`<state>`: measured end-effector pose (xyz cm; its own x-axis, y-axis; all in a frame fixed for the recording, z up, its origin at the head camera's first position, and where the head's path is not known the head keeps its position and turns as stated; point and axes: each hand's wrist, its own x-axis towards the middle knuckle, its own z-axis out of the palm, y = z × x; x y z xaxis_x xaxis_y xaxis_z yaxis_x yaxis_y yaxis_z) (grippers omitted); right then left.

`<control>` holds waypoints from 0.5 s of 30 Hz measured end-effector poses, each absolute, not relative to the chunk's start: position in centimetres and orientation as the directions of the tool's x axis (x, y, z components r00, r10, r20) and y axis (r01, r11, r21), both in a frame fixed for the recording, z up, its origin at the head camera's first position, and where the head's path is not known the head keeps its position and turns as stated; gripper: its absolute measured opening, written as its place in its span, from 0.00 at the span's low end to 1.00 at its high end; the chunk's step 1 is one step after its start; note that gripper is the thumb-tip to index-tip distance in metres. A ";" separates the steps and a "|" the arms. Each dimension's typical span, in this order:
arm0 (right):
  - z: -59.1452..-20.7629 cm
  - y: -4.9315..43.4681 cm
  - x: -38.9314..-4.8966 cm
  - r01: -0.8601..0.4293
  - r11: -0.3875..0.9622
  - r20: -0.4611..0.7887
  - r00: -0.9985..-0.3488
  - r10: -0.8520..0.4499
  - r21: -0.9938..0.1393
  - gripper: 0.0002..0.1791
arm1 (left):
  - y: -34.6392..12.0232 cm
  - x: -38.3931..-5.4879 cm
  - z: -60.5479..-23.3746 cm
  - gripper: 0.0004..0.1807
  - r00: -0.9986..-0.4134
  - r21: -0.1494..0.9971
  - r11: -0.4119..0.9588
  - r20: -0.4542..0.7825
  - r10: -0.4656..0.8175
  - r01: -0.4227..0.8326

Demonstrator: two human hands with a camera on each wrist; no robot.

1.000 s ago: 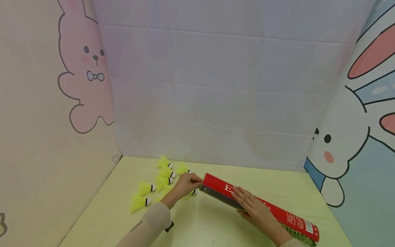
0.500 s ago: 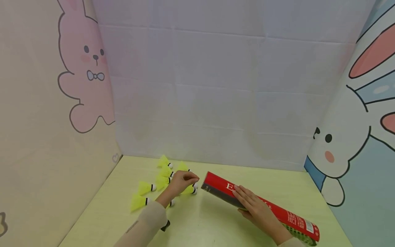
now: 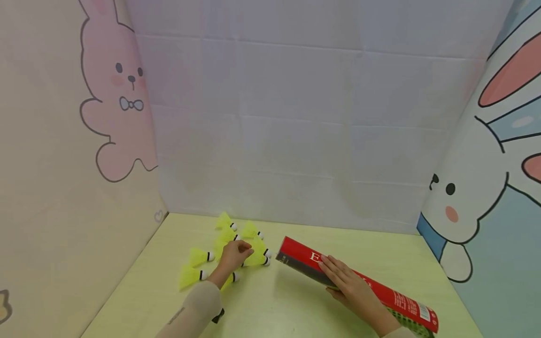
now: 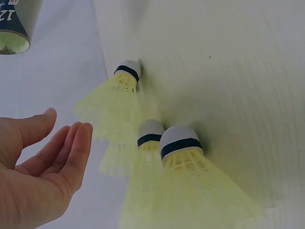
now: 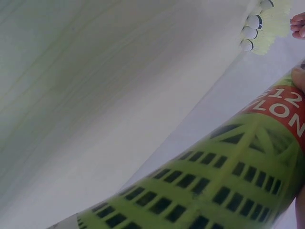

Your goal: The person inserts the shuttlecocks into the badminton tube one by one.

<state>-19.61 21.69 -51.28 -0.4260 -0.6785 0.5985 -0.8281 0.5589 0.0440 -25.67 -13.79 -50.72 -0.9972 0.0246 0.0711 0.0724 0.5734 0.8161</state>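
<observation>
Left hand (image 3: 235, 256): fingers loosely bent, thumb apart from the fingertips, nothing in the grasp; held over the shuttlecocks. Right hand (image 3: 351, 288): grasping the tube (image 3: 384, 295), fingers laid along the top, thumb below. Clock centred on the left hand, head view: mouth of tube near 3 o'clock, just beyond a close pair of shuttlecocks (image 3: 258, 258) and apart from the fingers. Tube tilted, mouth end raised, far end falling away toward 4 o'clock; cannot tell whether that end touches the table (image 3: 287, 305). Wrapper red with a dark grey strip; green lattice pattern beneath, with white lettering in the right wrist view. Left wrist view shows the mouth open, at 11 o'clock of that view, yellow-green inside. Other shuttlecocks, yellow skirts, white caps, black bands, all on their sides: one at 1 o'clock, a group from 11 to 12, two at 9 and 8, one at 6 near the wrist. Some partly hidden by the hand; count uncertain. Left sleeve (image 3: 192, 307) pale, small black piece (image 3: 218, 316) at its edge. Farther out, pale yellow tabletop, white cloth (image 3: 270, 117) behind at 12, pink rabbit drawing (image 3: 118, 103) at 10, white rabbit drawing (image 3: 469, 211) near 3.
</observation>
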 end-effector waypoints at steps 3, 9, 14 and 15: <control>-51.4 21.8 -19.6 -0.827 0.560 0.598 -0.427 -0.678 0.045 0.34 | -13.6 -25.7 -51.3 0.08 -0.998 0.817 0.574 0.054 0.021 0.056; -51.6 22.0 -19.6 -0.825 0.563 0.600 -0.424 -0.678 0.053 0.34 | -13.3 -25.6 -52.1 0.06 -0.999 0.829 0.558 0.031 0.013 0.033; -51.7 22.0 -19.3 -0.812 0.581 0.590 -0.439 -0.677 0.062 0.35 | -13.0 -25.6 -52.4 0.04 -1.000 0.839 0.544 0.019 0.023 0.028; -51.7 22.0 -19.2 -0.810 0.583 0.589 -0.440 -0.678 0.066 0.35 | -13.0 -25.6 -52.5 0.04 -1.000 0.839 0.544 0.018 0.025 0.029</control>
